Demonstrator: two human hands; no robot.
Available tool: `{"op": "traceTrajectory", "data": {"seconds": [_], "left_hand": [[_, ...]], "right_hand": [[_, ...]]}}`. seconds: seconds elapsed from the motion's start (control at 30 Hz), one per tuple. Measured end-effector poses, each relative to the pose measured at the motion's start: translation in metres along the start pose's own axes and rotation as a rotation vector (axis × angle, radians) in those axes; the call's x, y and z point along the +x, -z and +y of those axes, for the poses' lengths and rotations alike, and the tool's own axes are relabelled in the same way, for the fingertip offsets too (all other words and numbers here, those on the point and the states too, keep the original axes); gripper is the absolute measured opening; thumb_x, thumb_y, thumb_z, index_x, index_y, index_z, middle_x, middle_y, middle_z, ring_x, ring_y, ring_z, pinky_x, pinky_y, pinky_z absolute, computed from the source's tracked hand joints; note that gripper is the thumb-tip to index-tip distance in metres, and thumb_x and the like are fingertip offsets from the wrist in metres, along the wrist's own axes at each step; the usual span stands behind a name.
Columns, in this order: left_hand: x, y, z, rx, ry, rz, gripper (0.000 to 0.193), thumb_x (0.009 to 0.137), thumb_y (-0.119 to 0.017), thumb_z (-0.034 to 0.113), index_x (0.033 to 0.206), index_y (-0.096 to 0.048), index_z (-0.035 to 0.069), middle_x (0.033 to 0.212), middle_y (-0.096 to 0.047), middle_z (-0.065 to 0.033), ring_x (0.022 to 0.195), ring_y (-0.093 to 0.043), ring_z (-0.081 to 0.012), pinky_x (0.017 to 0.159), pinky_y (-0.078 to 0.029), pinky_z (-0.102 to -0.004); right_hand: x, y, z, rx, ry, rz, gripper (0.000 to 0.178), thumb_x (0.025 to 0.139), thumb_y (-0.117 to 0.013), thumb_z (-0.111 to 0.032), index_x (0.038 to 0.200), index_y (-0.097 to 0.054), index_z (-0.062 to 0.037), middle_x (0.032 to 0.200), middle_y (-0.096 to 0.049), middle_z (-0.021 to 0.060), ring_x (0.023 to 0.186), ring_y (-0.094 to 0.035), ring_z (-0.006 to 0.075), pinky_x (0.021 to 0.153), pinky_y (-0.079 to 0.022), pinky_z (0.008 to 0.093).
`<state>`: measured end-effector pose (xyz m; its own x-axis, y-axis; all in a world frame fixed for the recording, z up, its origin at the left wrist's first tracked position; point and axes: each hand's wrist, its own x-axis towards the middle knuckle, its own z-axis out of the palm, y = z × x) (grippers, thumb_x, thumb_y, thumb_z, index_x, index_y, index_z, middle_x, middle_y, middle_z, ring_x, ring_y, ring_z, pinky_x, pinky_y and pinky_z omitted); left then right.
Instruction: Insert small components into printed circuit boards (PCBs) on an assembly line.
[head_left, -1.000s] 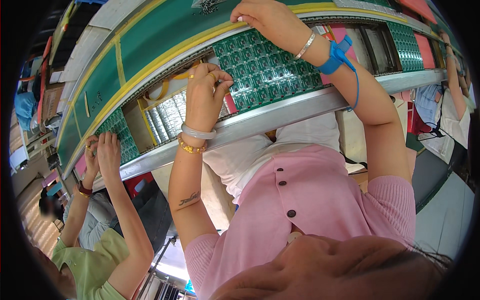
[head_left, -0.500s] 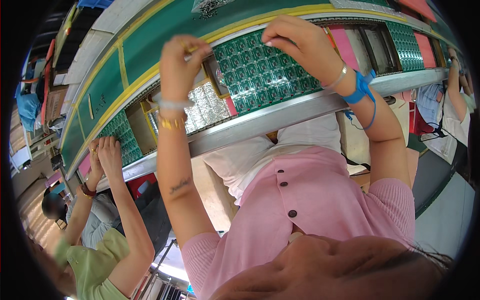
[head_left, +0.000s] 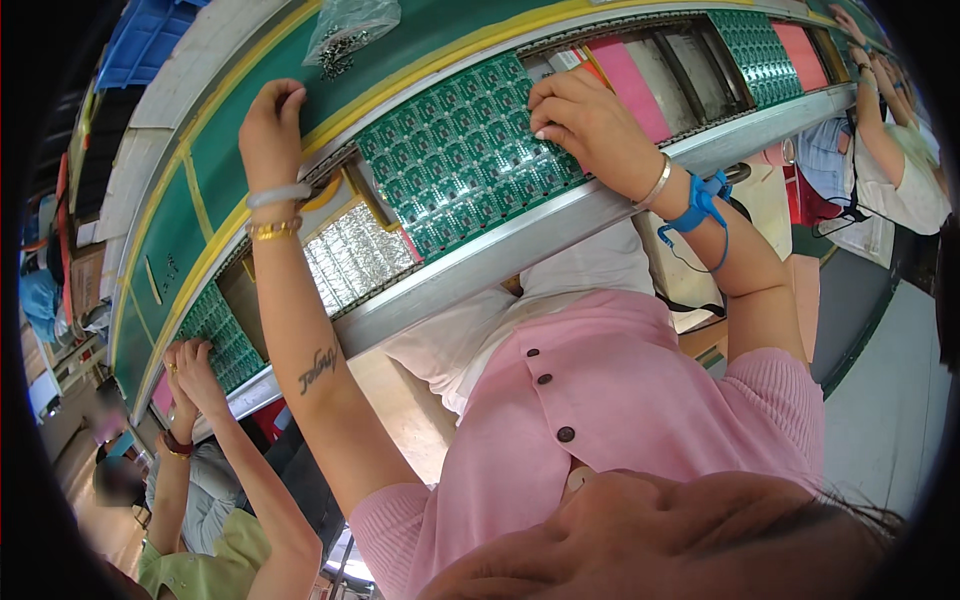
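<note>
A green circuit board panel (head_left: 455,150) with rows of repeated small circuits lies on the rails in front of me. My right hand (head_left: 590,125) is over its right end, thumb and fingers pressed together close to the surface; anything between them is hidden. Left of the panel, above the green mat (head_left: 225,135), my left hand (head_left: 272,130) is raised with thumb and fingertips drawn together. What it pinches, if anything, is too small to make out. Beyond it, a clear plastic bag (head_left: 355,20) holds small dark parts (head_left: 337,58).
A metal rail (head_left: 480,245) runs along my side of the line. Further boards lie on it to the right (head_left: 757,58) and left (head_left: 225,330). At the left, a co-worker's hands (head_left: 190,375) are at a board. Pink sheets (head_left: 630,88) lie between frames.
My left hand has moved left, away from the panel and over the mat near the bag. My right hand stays at the panel, now nearer its right edge. The view has shifted.
</note>
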<state>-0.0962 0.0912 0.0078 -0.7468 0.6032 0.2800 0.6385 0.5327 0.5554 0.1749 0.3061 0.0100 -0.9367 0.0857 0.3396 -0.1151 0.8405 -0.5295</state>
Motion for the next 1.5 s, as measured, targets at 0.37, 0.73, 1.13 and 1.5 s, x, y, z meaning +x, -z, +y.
{"op": "traceTrajectory", "data": {"seconds": [0.37, 0.73, 1.13, 1.5], "left_hand": [[-0.064, 0.034, 0.015, -0.649, 0.241, -0.136, 0.014, 0.088, -0.059, 0.006, 0.097, -0.063, -0.005, 0.086, -0.064, -0.0053, 0.074, -0.058, -0.0093, 0.071, -0.049, -0.021], [-0.086, 0.028, 0.029, -0.762, 0.281, -0.181, 0.015, 0.088, -0.059, 0.007, 0.099, -0.06, -0.003, 0.089, -0.062, -0.0046, 0.082, -0.06, -0.0115, 0.077, -0.049, -0.0223], [-0.106, 0.019, 0.059, -0.818, 0.286, -0.254, 0.011, 0.084, -0.062, 0.001, 0.094, -0.063, -0.003, 0.087, -0.065, -0.0056, 0.08, -0.062, -0.012, 0.075, -0.05, -0.0227], [-0.121, 0.016, 0.086, -0.134, -0.084, -0.205, 0.008, 0.072, -0.068, 0.006, 0.08, -0.067, 0.003, 0.091, -0.058, -0.0088, 0.087, -0.05, -0.0279, 0.077, -0.041, -0.0359]], "right_hand": [[0.01, -0.007, -0.008, -0.118, 0.104, -0.003, 0.011, 0.071, -0.067, -0.01, 0.079, -0.059, -0.0075, 0.095, -0.056, 0.0027, 0.093, -0.051, 0.0233, 0.081, -0.042, 0.0344], [0.012, -0.005, -0.009, -0.227, 0.156, -0.067, 0.009, 0.072, -0.067, -0.013, 0.077, -0.06, -0.012, 0.098, -0.055, -0.0012, 0.099, -0.05, 0.0192, 0.08, -0.042, 0.0341], [0.132, -0.051, -0.002, -0.024, 0.245, 0.079, 0.011, 0.078, -0.06, -0.013, 0.081, -0.065, -0.0036, 0.081, -0.062, 0.0133, 0.079, -0.058, 0.0312, 0.074, -0.045, 0.0397], [0.174, -0.096, -0.011, -0.135, 0.047, 0.014, 0.01, 0.077, -0.066, -0.019, 0.076, -0.067, -0.0085, 0.078, -0.063, 0.0117, 0.085, -0.059, 0.0286, 0.076, -0.046, 0.0396]]}}
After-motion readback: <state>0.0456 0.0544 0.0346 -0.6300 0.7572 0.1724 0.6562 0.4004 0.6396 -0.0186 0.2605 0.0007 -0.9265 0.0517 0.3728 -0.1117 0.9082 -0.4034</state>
